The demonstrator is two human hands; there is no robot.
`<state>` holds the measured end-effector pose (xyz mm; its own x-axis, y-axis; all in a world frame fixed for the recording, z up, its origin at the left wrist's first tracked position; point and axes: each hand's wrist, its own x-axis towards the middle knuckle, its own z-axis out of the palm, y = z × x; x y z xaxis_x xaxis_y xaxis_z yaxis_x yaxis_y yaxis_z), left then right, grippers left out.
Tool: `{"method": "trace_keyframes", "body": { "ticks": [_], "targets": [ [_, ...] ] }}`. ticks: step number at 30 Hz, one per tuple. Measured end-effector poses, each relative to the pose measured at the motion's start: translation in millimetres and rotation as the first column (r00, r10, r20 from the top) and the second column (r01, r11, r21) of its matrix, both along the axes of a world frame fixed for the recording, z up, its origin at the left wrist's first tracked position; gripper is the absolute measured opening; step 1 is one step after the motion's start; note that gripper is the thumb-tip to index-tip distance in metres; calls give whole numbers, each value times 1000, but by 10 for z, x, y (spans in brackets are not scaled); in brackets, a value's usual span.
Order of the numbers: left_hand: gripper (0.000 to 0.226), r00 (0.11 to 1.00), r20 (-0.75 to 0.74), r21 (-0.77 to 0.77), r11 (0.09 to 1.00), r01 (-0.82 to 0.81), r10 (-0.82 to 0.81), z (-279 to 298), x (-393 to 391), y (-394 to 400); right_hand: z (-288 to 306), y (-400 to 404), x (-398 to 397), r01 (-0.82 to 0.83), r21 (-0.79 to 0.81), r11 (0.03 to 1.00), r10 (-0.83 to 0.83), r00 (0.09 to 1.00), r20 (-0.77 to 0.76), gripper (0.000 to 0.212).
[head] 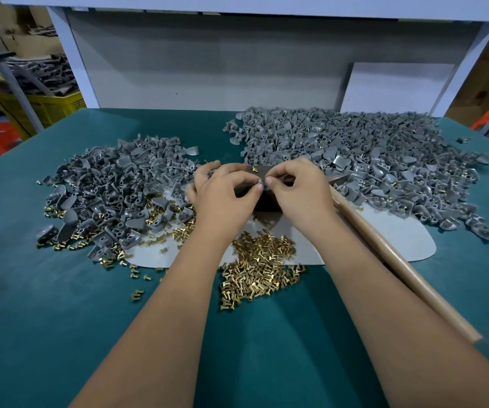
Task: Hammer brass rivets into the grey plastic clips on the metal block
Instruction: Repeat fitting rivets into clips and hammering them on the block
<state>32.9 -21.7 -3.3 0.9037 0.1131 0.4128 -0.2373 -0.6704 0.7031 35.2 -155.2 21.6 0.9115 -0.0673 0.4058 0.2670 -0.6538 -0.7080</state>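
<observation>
both hands, left hand (225,192) and right hand (299,189), pinch one small grey clip (261,184) together over the dark metal block (266,201); loose brass rivets (259,269) piled near.

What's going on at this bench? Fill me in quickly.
A person is fitting small parts together over a dark metal block. The left hand and right hand meet above it, fingertips pinching a small grey clip. Heaps of grey plastic clips lie on both sides, loose brass rivets in front. The hammer lies unheld under the right forearm.
</observation>
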Motion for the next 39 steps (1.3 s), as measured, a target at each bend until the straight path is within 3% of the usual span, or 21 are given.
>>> {"method": "trace_keyframes", "body": {
  "ticks": [5, 13, 19, 24, 29, 31, 39],
  "targets": [
    [10, 1000, -10, -5, 1000, -4, 4, -1, -16, 6, 0, 0, 9, 1, -27, 1000, -1, 1000, 16, 17],
    [11, 1000, -27, -48, 999, 2, -4, 19, -67, 3, 71, -20, 65, -31, -272, 962, 28, 1000, -12, 13],
    [9, 999, -34, -78, 997, 3, -6, 8, -58, -8, 82, 21, 64, 8, -176, 984, -22, 997, -75, 19],
    [13, 999, -35, -32, 999, -8, 7, 8, -51, -6, 7, -9, 21, -40, -186, 982, 35, 999, -29, 9],
    [13, 999, -45, -11, 1000, -10, 10, 10, -45, -7, 38, -121, -37, -80, 257, 963, 115, 986, -125, 21],
    [12, 999, -45, -10, 1000, -10, 10, 11, -42, -9, 50, -136, -27, -61, 334, 941, 115, 983, -144, 23],
    [13, 1000, -27, -10, 1000, -3, 3, 10, -31, -10, -13, -35, 30, -52, -5, 999, 51, 998, -31, 9]
  ]
}}
